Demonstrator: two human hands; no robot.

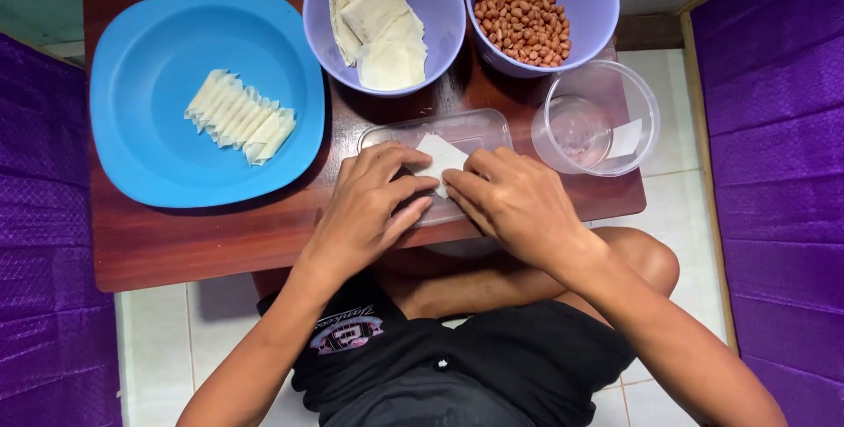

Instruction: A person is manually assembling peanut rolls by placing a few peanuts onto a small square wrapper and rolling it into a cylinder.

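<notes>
Both of my hands rest over a clear rectangular plastic lid [479, 128] at the table's front edge. My left hand [369, 207] and my right hand [514, 203] pinch a pale square wrapper [440, 156] between their fingertips, folding it on the lid. What lies inside the fold is hidden by my fingers. Just behind stand a purple bowl of flat wrappers [383, 27] and a purple bowl of peanuts [525, 18].
A blue plate [158, 128] at the left carries a row of folded wrapper pieces [239, 116]. A clear round plastic container [598, 119] stands at the right edge of the small dark wooden table [202, 242]. Purple cushions flank both sides over a white tiled floor.
</notes>
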